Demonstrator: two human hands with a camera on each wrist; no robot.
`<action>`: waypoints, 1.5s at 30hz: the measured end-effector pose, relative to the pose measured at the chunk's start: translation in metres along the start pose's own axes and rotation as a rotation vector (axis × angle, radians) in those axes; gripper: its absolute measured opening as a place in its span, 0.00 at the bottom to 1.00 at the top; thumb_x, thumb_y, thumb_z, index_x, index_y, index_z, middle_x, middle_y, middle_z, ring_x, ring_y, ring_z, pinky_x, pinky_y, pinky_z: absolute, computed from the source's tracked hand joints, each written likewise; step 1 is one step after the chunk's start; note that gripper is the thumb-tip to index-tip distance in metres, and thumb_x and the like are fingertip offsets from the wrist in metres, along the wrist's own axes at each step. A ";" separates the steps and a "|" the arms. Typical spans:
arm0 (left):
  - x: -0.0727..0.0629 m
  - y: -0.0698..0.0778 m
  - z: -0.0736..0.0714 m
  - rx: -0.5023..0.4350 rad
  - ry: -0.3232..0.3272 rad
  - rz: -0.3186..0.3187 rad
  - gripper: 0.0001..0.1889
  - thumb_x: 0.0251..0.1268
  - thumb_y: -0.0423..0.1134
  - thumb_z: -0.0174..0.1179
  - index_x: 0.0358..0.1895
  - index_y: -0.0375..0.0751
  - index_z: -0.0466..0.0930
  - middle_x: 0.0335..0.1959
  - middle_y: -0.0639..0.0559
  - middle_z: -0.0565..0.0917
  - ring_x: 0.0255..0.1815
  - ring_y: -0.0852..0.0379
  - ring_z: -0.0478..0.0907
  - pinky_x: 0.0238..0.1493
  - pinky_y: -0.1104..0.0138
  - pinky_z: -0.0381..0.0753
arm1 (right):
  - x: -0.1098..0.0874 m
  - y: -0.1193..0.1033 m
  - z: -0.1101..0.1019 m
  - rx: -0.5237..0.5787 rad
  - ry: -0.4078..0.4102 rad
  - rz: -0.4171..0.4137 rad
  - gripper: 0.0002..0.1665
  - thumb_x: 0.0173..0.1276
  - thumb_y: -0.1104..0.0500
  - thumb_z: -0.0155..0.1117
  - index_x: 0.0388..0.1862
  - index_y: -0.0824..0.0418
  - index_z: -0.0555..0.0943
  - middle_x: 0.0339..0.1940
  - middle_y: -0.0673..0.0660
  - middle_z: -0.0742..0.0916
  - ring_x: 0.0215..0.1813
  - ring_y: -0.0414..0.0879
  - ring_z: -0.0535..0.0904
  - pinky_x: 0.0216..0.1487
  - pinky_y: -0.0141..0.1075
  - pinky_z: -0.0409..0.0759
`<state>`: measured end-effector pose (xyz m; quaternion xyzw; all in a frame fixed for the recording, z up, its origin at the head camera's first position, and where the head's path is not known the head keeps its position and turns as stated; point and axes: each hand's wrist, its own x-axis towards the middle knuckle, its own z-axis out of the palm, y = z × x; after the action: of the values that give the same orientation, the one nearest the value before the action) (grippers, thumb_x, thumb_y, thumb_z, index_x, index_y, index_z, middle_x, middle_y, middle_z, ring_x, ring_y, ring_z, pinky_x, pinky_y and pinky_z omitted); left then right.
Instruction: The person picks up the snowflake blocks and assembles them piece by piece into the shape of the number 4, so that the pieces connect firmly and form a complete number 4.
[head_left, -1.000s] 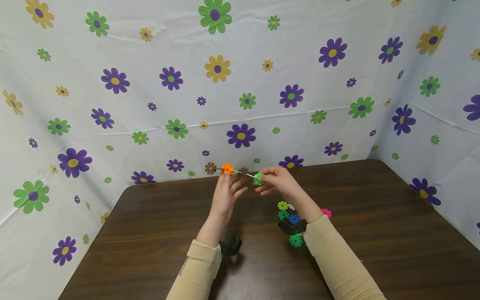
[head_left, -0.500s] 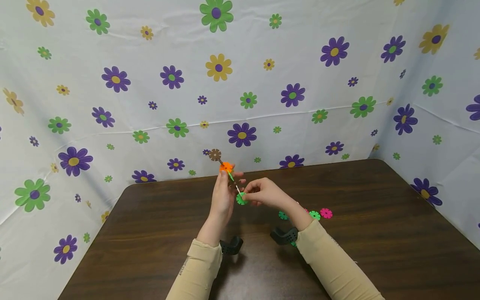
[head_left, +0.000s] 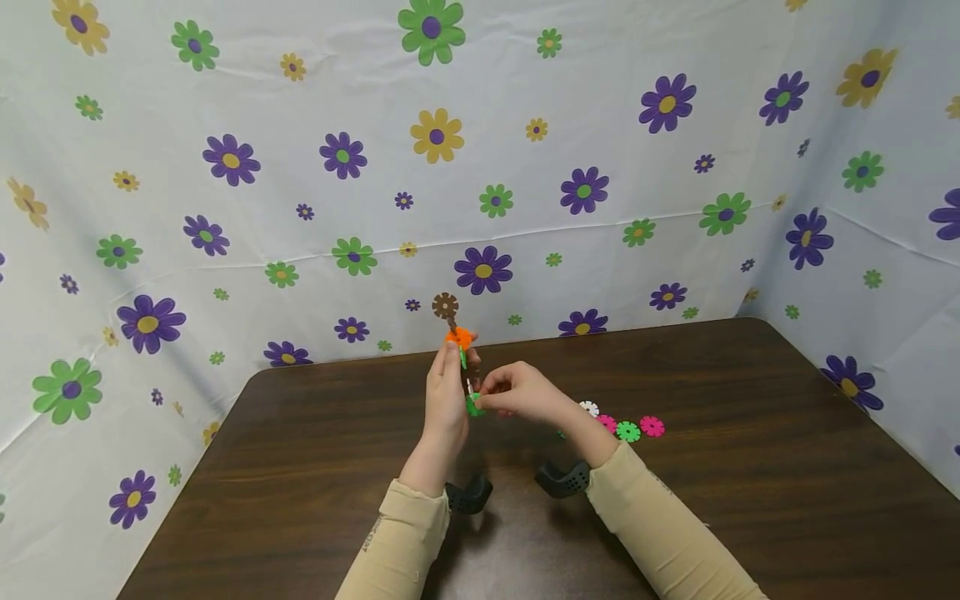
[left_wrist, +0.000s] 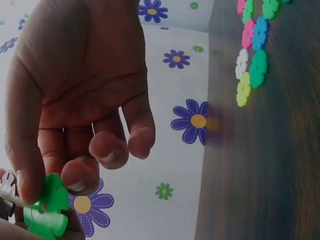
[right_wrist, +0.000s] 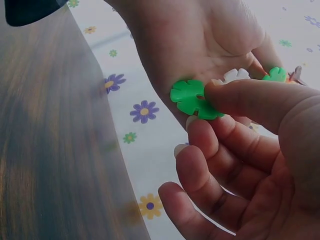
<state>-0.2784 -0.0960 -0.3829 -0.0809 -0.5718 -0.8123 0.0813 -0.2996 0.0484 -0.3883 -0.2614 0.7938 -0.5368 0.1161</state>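
Observation:
A chain of slotted flower-shaped discs runs between my hands. In the head view a brown disc (head_left: 445,305) tops it, with an orange disc (head_left: 460,339) just below and a green disc (head_left: 474,406) at the lower end. My left hand (head_left: 446,392) holds the chain at the orange disc, thumb against it. The right hand (head_left: 528,392) pinches the lower green disc between thumb and forefinger; the right wrist view shows this green disc (right_wrist: 187,97) close up. A white disc (right_wrist: 235,75) sits farther along, partly hidden by the thumb. Fingers cover some of the joints.
Loose discs lie on the brown table (head_left: 315,467), to the right of my hands: a white disc (head_left: 589,408), a pink disc (head_left: 652,426) and a green disc (head_left: 628,431), among several. My right forearm hides part of them. A flower-patterned cloth (head_left: 300,208) hangs behind the table.
The chain has swung from nearly level to almost upright, its brown end rising. My right hand has moved left and down with the green disc, close to the left hand, which stays nearly in place.

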 end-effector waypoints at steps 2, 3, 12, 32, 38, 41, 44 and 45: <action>-0.001 0.000 0.000 -0.006 0.012 -0.011 0.22 0.79 0.51 0.40 0.57 0.38 0.75 0.34 0.52 0.72 0.31 0.56 0.64 0.33 0.68 0.62 | 0.000 0.000 0.000 0.000 -0.009 0.004 0.06 0.63 0.61 0.67 0.32 0.64 0.84 0.26 0.58 0.83 0.22 0.42 0.74 0.36 0.58 0.80; -0.001 0.000 0.000 -0.010 0.013 -0.015 0.22 0.79 0.51 0.41 0.56 0.38 0.76 0.33 0.52 0.72 0.31 0.56 0.64 0.33 0.68 0.62 | -0.001 0.000 0.000 0.000 -0.013 0.008 0.07 0.63 0.60 0.67 0.32 0.64 0.84 0.26 0.56 0.84 0.22 0.43 0.74 0.36 0.58 0.80; -0.002 0.002 -0.002 0.014 0.005 -0.017 0.24 0.79 0.50 0.42 0.58 0.32 0.75 0.31 0.54 0.73 0.28 0.59 0.64 0.28 0.71 0.64 | -0.020 0.011 -0.025 -0.049 -0.001 0.040 0.13 0.65 0.55 0.67 0.42 0.63 0.84 0.33 0.56 0.86 0.29 0.53 0.79 0.37 0.56 0.81; 0.001 0.003 -0.008 0.054 0.037 -0.048 0.23 0.79 0.50 0.43 0.58 0.34 0.76 0.30 0.55 0.73 0.26 0.60 0.63 0.26 0.71 0.65 | -0.121 0.085 -0.147 -0.372 0.068 0.138 0.17 0.65 0.59 0.67 0.49 0.67 0.83 0.46 0.60 0.86 0.46 0.51 0.80 0.45 0.41 0.79; 0.001 0.004 -0.008 0.056 0.021 -0.043 0.25 0.79 0.49 0.42 0.59 0.29 0.73 0.30 0.55 0.73 0.25 0.60 0.63 0.25 0.72 0.65 | -0.134 0.107 -0.158 -0.379 0.028 0.145 0.21 0.63 0.59 0.69 0.53 0.68 0.82 0.49 0.62 0.85 0.49 0.55 0.79 0.44 0.36 0.79; 0.000 0.004 -0.008 0.056 0.022 -0.048 0.25 0.79 0.49 0.41 0.59 0.30 0.73 0.31 0.54 0.73 0.26 0.60 0.63 0.26 0.72 0.66 | -0.136 0.110 -0.158 -0.384 0.013 0.145 0.23 0.61 0.59 0.70 0.54 0.67 0.81 0.47 0.61 0.85 0.43 0.52 0.77 0.39 0.34 0.78; -0.001 0.005 -0.008 0.058 0.023 -0.052 0.24 0.79 0.49 0.41 0.58 0.31 0.74 0.31 0.54 0.73 0.27 0.60 0.64 0.26 0.72 0.67 | -0.138 0.109 -0.156 -0.417 0.009 0.156 0.23 0.59 0.60 0.72 0.54 0.64 0.82 0.45 0.58 0.83 0.36 0.48 0.74 0.34 0.35 0.75; -0.001 0.005 -0.008 0.057 0.023 -0.052 0.24 0.79 0.49 0.41 0.58 0.31 0.74 0.31 0.54 0.73 0.27 0.60 0.64 0.26 0.72 0.67 | -0.138 0.109 -0.155 -0.432 0.008 0.157 0.22 0.58 0.60 0.72 0.53 0.63 0.83 0.44 0.57 0.82 0.34 0.47 0.73 0.33 0.36 0.74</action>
<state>-0.2764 -0.1051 -0.3812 -0.0545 -0.5956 -0.7985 0.0688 -0.2877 0.2768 -0.4395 -0.2155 0.9087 -0.3445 0.0957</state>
